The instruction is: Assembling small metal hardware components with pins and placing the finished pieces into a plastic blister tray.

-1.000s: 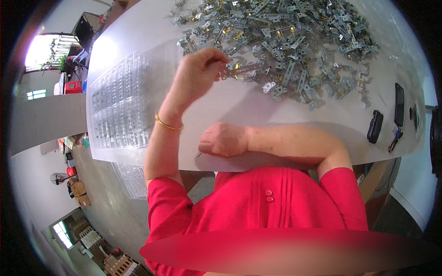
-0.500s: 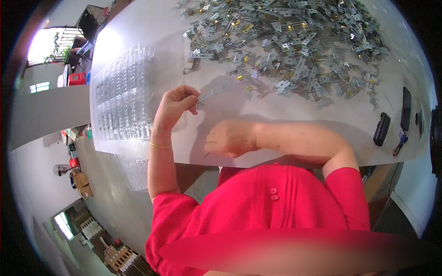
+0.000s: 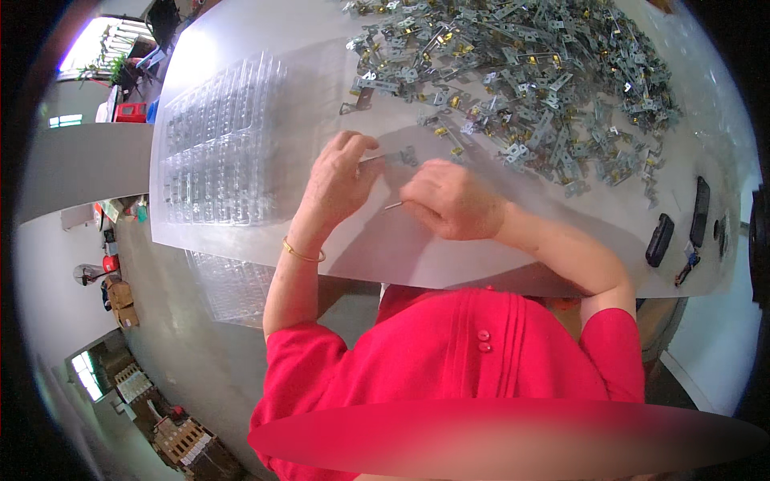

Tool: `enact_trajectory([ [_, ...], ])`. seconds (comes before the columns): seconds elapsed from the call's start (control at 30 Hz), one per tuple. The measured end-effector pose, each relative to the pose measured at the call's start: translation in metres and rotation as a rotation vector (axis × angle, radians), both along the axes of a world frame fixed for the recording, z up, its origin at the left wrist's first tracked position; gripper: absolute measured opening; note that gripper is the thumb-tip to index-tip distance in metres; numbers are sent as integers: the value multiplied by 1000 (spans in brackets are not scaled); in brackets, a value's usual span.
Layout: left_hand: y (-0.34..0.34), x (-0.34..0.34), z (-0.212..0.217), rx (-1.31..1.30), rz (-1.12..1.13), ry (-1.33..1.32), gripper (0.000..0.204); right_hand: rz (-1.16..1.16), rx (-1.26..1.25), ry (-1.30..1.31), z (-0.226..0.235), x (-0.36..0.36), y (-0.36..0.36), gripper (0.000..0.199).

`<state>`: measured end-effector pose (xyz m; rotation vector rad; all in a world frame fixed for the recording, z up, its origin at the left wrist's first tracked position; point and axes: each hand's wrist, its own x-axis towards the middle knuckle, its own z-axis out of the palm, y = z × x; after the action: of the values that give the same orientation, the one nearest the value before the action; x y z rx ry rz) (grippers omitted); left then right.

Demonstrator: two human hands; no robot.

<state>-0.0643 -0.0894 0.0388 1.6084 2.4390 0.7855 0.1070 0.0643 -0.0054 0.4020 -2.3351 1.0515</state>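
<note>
A small grey metal bracket [image 3: 407, 155] lies flat on the white table, held at the fingertips of the left hand [image 3: 341, 180]. The right hand [image 3: 451, 200] grips what looks like a thin metal pin [image 3: 393, 206].

clear plastic blister trays [image 3: 216, 152], table's left side

The brackets [image 3: 513, 88] heaped at the far side were bright, shiny metal, some with brassy yellow bits. The tray [image 3: 216, 144] on the left was clear, glossy plastic with moulded pockets. The table [image 3: 385, 248] looked smooth, pale and matt. The bangle [image 3: 303, 253] shone gold.
</note>
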Motion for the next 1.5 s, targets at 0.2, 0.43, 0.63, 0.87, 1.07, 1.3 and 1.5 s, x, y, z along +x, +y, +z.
enact_trajectory([
  [0.2, 8, 4, -12, -111, -134, 26, 26, -175, 10, 27, -1, 1, 24, 11],
  [0.43, 25, -4, -7, 114, 65, -574, 15, -332, -191, -105, 24, 6, 31, 9],
  [0.63, 69, -2, 31, 386, 76, -1382, 25, -496, -469, -42, 64, -9, 44, 6],
  [0.87, 102, 11, 55, 466, 31, -1454, 24, -634, -382, 96, 104, -24, 56, 4],
  [1.07, 109, 7, 51, 490, 31, -1372, 23, -631, -353, 60, 107, -33, 61, 5],
  [1.3, 110, 5, 50, 473, 98, -1228, 21, -636, -309, 13, 105, -36, 63, 6],
  [1.5, 108, 6, 50, 471, 85, -1214, 20, -655, -299, -32, 105, -31, 63, 6],
])
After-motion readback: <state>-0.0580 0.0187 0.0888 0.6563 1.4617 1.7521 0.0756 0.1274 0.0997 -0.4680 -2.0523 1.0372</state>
